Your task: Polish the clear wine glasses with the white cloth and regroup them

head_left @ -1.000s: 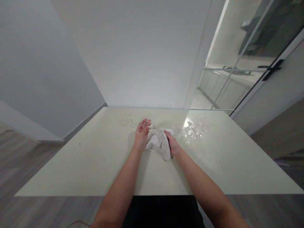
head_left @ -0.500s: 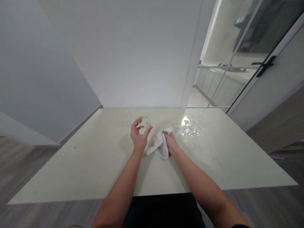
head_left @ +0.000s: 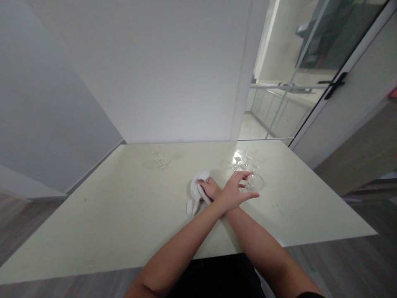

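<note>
My left hand (head_left: 237, 191) reaches across to the right, over my right forearm, with thumb and fingers curved round a small clear glass (head_left: 256, 182). The round rim of this glass shows past the fingertips; its lower part is hard to make out. Beneath and to the left, my right hand (head_left: 211, 188) grips a crumpled white cloth (head_left: 196, 191), part of which hangs down toward the tabletop. Just beyond my left hand stands a group of several clear stemmed glasses (head_left: 245, 159).
More clear glassware (head_left: 159, 159) stands at the back left of the pale table (head_left: 124, 223); how many pieces is unclear. A white wall (head_left: 173, 82) rises behind the table. To the right is a glazed door with a black handle (head_left: 335, 85).
My left hand has swung from left to right with the glass, crossing over my right arm. My right hand and the cloth have shifted slightly left. The view has turned a little.
</note>
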`<state>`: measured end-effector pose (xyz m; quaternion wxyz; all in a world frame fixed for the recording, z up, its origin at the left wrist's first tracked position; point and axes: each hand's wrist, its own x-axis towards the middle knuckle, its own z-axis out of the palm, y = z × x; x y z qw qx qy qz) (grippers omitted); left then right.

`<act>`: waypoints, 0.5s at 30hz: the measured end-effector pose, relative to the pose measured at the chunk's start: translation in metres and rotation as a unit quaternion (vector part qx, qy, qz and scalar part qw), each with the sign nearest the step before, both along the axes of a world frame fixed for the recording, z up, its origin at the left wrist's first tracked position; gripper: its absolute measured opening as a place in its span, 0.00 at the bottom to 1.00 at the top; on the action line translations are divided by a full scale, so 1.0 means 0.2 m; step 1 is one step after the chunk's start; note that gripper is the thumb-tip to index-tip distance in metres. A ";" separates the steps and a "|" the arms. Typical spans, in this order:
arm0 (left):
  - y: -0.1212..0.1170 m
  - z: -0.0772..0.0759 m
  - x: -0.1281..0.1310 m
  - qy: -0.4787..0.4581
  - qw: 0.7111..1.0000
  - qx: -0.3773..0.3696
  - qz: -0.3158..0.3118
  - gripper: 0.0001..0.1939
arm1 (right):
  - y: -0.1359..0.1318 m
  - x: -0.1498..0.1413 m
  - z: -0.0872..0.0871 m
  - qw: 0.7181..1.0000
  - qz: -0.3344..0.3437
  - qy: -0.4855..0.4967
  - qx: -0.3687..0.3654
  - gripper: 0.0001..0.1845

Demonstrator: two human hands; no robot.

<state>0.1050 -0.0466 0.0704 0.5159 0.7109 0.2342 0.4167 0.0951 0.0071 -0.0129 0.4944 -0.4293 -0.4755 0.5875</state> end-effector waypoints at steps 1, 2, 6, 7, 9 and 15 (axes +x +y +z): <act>0.01 -0.03 0.03 0.007 1.000 -0.005 -0.002 0.31 | 0.01 0.00 -0.01 1.000 -0.012 -0.025 0.005 0.13; 0.01 -0.05 0.06 0.011 1.000 -0.013 -0.001 0.31 | 0.02 0.00 -0.02 0.998 -0.020 -0.051 0.013 0.12; 0.04 -0.11 0.16 0.016 0.999 -0.033 0.005 0.31 | 0.03 -0.02 -0.03 0.994 -0.005 -0.102 0.049 0.13; 0.04 -0.13 0.18 0.014 0.999 -0.035 0.007 0.31 | 0.02 -0.03 -0.03 0.993 -0.002 -0.102 0.053 0.13; 0.05 -0.14 0.22 0.014 0.999 -0.036 0.011 0.32 | 0.02 -0.03 -0.02 0.994 -0.001 -0.097 0.053 0.12; 0.03 -0.17 0.25 0.067 0.996 -0.053 0.033 0.43 | 0.01 -0.02 -0.01 0.995 0.004 -0.089 0.051 0.13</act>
